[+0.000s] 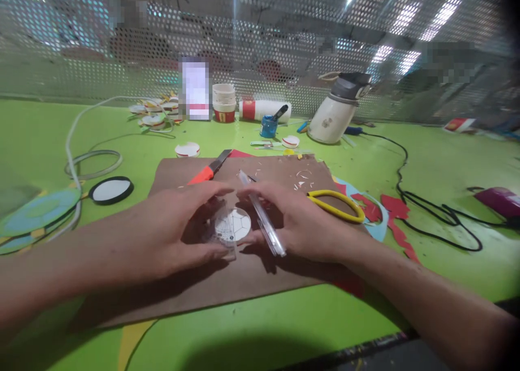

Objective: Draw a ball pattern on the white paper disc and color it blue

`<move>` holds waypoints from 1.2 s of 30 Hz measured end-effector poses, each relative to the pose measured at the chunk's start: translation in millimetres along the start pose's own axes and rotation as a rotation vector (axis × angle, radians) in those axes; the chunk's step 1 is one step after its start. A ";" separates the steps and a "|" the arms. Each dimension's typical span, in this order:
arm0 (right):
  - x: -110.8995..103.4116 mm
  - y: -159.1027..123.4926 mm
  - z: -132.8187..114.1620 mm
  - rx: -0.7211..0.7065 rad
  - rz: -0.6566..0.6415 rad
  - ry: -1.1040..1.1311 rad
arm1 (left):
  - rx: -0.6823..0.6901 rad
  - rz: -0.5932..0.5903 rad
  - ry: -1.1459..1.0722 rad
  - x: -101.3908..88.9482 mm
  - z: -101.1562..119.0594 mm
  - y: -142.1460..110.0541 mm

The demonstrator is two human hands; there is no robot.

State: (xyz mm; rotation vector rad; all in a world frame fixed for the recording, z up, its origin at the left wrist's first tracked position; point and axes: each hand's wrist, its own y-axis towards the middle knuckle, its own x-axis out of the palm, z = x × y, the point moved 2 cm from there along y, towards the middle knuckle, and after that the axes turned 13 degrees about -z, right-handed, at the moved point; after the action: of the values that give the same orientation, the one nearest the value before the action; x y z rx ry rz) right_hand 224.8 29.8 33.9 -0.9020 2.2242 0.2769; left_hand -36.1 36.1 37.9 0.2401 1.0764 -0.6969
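In the head view, the left hand (pixel 174 227) grips a clear plastic protractor (pixel 222 231), its outline blurred, partly overlying a line-patterned white disc (pixel 244 225) over brown cardboard (pixel 182 292); the right hand (pixel 306 225) clasps a transparent pen (pixel 266 225), tip unclear.

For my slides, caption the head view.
Left hand holds a protractor over a white disc; right hand, a clear pen.

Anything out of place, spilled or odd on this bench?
Minor things. At the back, a red-and-white paper cup, or nested stack, lies on its side, while the stacked cups beside it stand upright. Small white scraps litter the brown board. No liquid spill visible.
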 end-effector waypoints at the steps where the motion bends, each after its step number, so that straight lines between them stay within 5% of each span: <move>1: -3.1 -1.9 0.7 -0.002 0.027 -0.007 | -0.008 -0.041 -0.018 2.7 2.9 0.5; 6: -8.6 -7.3 4.7 -0.074 0.136 -0.075 | -0.028 -0.079 -0.018 9.8 6.0 2.1; 13: 1.7 -7.4 1.2 0.022 0.081 0.005 | 0.027 -0.088 -0.011 13.4 1.5 4.3; 36: 6.8 -5.6 1.3 -0.113 0.054 -0.056 | 0.019 -0.105 0.011 18.0 -0.9 2.9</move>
State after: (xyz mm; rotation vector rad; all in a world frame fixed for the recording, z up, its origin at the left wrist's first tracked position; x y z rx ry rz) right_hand 225.9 22.7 28.6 -0.8833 2.2014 0.4518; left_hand -29.7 31.5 21.5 0.2048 1.0996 -0.8012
